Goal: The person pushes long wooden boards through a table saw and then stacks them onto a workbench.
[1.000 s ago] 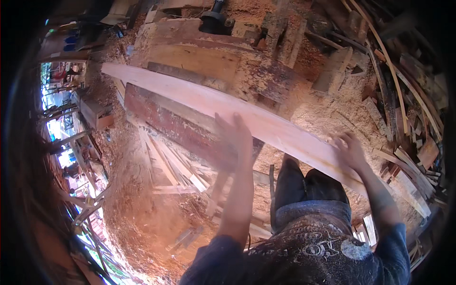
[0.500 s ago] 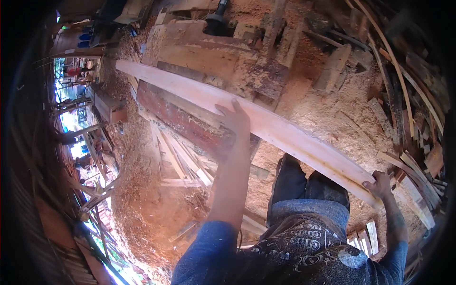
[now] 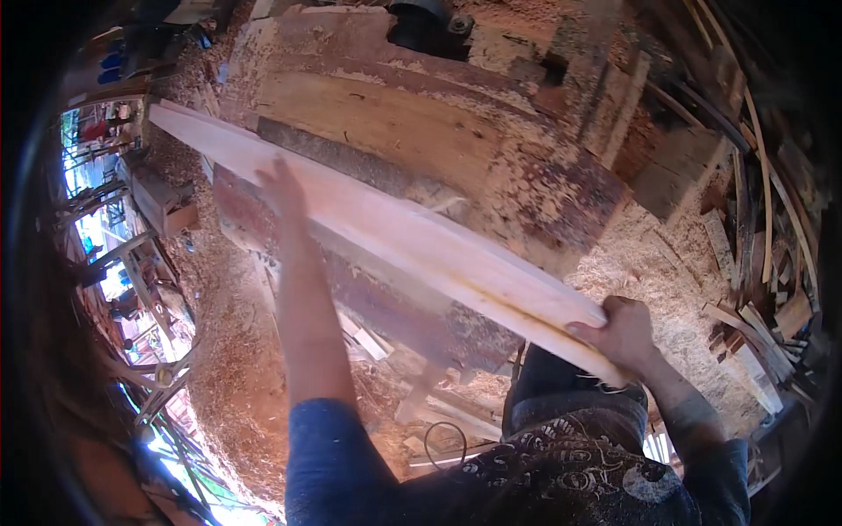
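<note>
A long, pale pinkish board slants across the view from far left to near right, with a yellow-brown streak along its near part. My left hand lies on its far half, fingers stretched apart over the top face and slightly blurred. At the near end my right hand grips the board, thumb on top and the other fingers out of sight around its edge. Beneath and beside the board is a worn wooden workbench with a reddish-brown near plank.
A dark machine part sits at the bench's far side. Long strips and offcuts lean in a pile at right. Shavings cover the floor, and a thin cable loop shows near my left sleeve. Scrap timber stands at far left.
The board has shifted left over the bench, my right hand moving with its near end. My left hand has slid farther along it toward the far end. The view has also shifted.
</note>
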`<move>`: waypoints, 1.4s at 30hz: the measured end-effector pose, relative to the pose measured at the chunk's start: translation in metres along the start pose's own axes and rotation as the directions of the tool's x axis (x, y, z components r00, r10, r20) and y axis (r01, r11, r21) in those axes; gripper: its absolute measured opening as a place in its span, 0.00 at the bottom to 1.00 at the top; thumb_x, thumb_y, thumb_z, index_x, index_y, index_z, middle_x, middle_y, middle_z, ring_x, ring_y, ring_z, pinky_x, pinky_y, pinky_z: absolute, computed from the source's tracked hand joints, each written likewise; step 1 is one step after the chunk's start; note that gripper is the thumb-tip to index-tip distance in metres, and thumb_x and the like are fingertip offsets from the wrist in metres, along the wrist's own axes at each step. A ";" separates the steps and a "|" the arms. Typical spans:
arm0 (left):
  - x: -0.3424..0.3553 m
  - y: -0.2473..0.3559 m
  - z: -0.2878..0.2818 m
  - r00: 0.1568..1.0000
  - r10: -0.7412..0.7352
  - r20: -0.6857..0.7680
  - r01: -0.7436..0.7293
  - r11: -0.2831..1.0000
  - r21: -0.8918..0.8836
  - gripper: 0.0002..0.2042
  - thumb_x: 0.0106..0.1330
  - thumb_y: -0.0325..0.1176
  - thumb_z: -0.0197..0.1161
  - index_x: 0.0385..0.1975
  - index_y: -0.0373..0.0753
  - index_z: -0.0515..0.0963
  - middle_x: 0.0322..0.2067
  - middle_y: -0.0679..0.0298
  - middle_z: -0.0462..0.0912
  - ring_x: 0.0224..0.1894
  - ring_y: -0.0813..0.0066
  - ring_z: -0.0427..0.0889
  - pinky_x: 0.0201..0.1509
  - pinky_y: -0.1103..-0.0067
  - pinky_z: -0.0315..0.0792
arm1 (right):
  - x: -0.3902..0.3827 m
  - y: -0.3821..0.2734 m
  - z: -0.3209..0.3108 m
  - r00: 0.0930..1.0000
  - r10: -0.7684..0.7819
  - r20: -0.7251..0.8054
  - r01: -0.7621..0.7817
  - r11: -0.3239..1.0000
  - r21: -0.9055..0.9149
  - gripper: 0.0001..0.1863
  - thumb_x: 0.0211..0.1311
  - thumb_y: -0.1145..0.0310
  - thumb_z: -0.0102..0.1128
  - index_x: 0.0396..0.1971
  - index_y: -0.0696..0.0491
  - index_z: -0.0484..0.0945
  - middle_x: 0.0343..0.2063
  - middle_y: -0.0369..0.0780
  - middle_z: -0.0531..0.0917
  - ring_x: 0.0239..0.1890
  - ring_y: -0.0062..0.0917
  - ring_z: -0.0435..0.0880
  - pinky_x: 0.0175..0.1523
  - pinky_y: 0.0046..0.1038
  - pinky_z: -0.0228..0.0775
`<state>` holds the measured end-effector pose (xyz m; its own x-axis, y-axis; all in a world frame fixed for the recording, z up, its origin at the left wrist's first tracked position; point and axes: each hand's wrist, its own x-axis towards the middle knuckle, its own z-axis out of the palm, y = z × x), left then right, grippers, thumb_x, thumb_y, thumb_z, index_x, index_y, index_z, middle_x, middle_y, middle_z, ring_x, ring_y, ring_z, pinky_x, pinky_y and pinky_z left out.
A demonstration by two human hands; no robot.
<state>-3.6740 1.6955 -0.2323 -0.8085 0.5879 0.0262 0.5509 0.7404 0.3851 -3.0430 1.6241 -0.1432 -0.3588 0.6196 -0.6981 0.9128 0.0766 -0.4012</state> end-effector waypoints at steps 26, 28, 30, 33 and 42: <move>-0.355 0.151 -0.025 0.965 -0.248 0.080 0.259 0.951 -0.168 0.43 0.72 0.54 0.53 0.74 0.31 0.42 0.72 0.36 0.43 0.75 0.39 0.44 0.77 0.51 0.45 | 0.066 -0.139 -0.010 0.960 -0.228 -0.164 0.249 0.961 0.121 0.45 0.54 0.27 0.54 0.28 0.64 0.84 0.25 0.52 0.85 0.32 0.46 0.87 0.42 0.41 0.79; -0.351 0.157 -0.008 0.978 -0.207 0.038 0.210 0.969 -0.131 0.43 0.71 0.56 0.52 0.74 0.31 0.44 0.72 0.35 0.45 0.75 0.38 0.45 0.76 0.53 0.49 | 0.061 -0.130 -0.021 0.954 -0.272 -0.129 0.285 0.954 0.089 0.44 0.59 0.30 0.51 0.35 0.66 0.82 0.31 0.54 0.85 0.37 0.45 0.87 0.44 0.38 0.79; -0.356 0.135 -0.008 0.987 -0.155 -0.040 0.153 0.987 -0.043 0.43 0.71 0.57 0.51 0.73 0.28 0.46 0.71 0.32 0.46 0.74 0.35 0.46 0.75 0.55 0.52 | 0.034 -0.128 -0.021 0.908 -0.416 -0.056 0.412 0.908 -0.075 0.43 0.64 0.34 0.48 0.50 0.67 0.76 0.47 0.57 0.81 0.49 0.46 0.83 0.52 0.38 0.76; -0.359 0.130 -0.005 0.991 -0.117 -0.069 0.107 0.986 -0.129 0.44 0.72 0.57 0.51 0.72 0.24 0.47 0.71 0.30 0.45 0.74 0.35 0.44 0.75 0.54 0.52 | 0.011 -0.088 0.014 0.636 -0.743 -0.207 0.618 0.651 -0.440 0.42 0.66 0.38 0.47 0.67 0.58 0.64 0.69 0.53 0.63 0.70 0.45 0.64 0.69 0.46 0.60; -0.308 0.119 -0.005 0.989 -0.145 -0.035 0.144 0.989 -0.042 0.45 0.72 0.58 0.50 0.71 0.22 0.46 0.69 0.27 0.46 0.73 0.34 0.48 0.75 0.57 0.51 | 0.051 -0.115 0.024 0.544 -0.821 -0.177 0.717 0.563 -0.411 0.42 0.57 0.49 0.57 0.68 0.58 0.61 0.73 0.45 0.58 0.75 0.39 0.53 0.76 0.48 0.43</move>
<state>-3.3602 1.6006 -0.1896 -0.8867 0.4624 0.0020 0.4196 0.8029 0.4233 -3.1712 1.6280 -0.1466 -0.9095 0.4121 0.0546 0.3372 0.8082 -0.4828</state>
